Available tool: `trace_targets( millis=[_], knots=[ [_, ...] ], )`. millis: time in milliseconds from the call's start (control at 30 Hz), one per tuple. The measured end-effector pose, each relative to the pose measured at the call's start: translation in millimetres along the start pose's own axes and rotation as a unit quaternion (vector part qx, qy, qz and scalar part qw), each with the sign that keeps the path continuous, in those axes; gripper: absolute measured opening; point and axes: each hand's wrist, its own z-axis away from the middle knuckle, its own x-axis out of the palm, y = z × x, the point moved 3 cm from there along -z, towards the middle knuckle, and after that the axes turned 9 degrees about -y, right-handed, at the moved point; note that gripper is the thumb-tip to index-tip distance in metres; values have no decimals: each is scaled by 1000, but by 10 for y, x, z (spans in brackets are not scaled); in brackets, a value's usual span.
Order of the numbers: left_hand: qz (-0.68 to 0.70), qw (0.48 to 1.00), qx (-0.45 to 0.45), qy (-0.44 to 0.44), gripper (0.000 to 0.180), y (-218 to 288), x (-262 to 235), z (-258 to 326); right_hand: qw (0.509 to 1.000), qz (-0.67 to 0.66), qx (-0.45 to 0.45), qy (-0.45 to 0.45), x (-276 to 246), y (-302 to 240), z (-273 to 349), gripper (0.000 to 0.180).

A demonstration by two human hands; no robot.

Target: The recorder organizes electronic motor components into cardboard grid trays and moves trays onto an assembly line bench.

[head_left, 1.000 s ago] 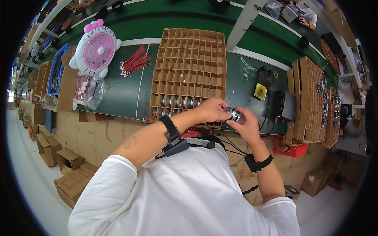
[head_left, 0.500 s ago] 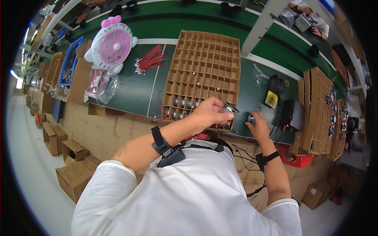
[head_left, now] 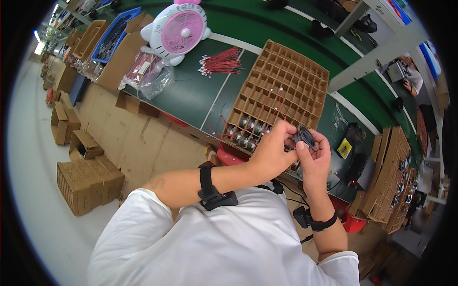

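Note:
In front of my body, a small round loudspeaker with a dark rim is held up between my two hands, tilted toward the right. My left hand pinches at its left side, fingertips partly hidden. Closed round its right side and lower edge is my right hand. Just beyond them lies a cardboard divider tray with many square cells. Several round speakers sit in its near-left cells, with thin red wires trailing over the cell walls.
On the green bench, a bundle of red wires lies left of the tray, beside a pink-and-white fan and plastic bags. To the right are a yellow-labelled item, a black box and upright divider trays holding speakers.
My right hand has left the bench at the right and come up to meet my left hand at the speaker. The view has shifted, so the bench items appear farther right.

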Motion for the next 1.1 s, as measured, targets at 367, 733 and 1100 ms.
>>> trace_targets(
  millis=[367, 733, 1100],
  knots=[
    [-401, 872, 215, 182, 54, 216, -1167, 455, 984, -12, 23, -174, 356, -211, -388, 54],
    [142, 964, -190, -117, 31, -406, -1573, 640, 971, 59, 66, -223, 751, -39, -741, 56],
    [22, 990, -139, -15, 36, -662, -1576, 464, 920, -146, 346, -109, 828, 705, -800, 45]
  ],
)
